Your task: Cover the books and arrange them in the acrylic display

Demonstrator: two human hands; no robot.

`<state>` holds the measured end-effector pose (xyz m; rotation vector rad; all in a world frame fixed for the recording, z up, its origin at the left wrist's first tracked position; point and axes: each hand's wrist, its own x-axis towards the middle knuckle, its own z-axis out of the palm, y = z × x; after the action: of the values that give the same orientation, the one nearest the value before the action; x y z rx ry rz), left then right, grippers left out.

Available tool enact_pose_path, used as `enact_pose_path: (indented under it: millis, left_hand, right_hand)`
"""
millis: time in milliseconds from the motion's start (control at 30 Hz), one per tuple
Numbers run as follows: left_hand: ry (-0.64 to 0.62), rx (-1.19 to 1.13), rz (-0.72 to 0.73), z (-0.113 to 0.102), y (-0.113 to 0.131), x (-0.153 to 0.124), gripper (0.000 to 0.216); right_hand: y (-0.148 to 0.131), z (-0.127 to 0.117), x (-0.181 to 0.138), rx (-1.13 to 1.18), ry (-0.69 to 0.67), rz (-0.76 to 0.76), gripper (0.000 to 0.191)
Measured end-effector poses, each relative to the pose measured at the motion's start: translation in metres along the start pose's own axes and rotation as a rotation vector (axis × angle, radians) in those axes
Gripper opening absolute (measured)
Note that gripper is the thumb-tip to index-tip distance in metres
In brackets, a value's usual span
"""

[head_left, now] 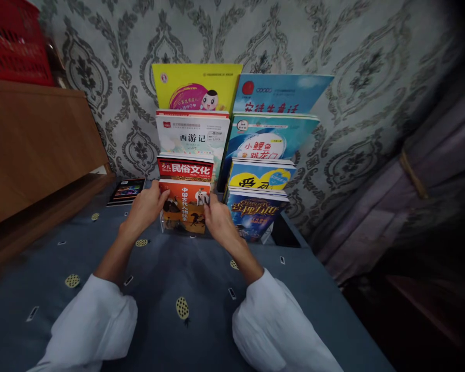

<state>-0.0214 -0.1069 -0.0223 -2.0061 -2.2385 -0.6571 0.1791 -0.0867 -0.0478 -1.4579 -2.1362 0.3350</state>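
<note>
An orange-red book [186, 204] stands upright at the front of the left row, inside a clear holder [163, 225]. My left hand [145, 204] grips its left edge, thumb on the cover. On the opposite edge is my right hand [220, 219], its fingers closed around that side. Directly behind stand a dark red book [186, 168], a white book [178, 132] and a yellow book [197, 75], each taller than the one before. To the right of my right hand a dark blue book [253, 214] fronts a second row.
Behind the dark blue book rise a yellow-and-blue book [261, 173], a teal book [273, 134] and a blue book [282, 90]. A dark booklet [127, 191] lies on the blue patterned cloth [158, 299]. A wooden cabinet [39, 144] carries a red basket [17, 46]; a curtain [387, 191] hangs right.
</note>
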Motion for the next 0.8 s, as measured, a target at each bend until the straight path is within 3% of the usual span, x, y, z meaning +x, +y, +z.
enact_pose_path:
  millis: [800]
  left_hand:
    - [0.003,0.117,0.026,-0.0044,-0.0051,-0.003,0.035]
  right_hand:
    - [0.0069,-0.005,0.0022,-0.079,-0.01,-0.051,0.039]
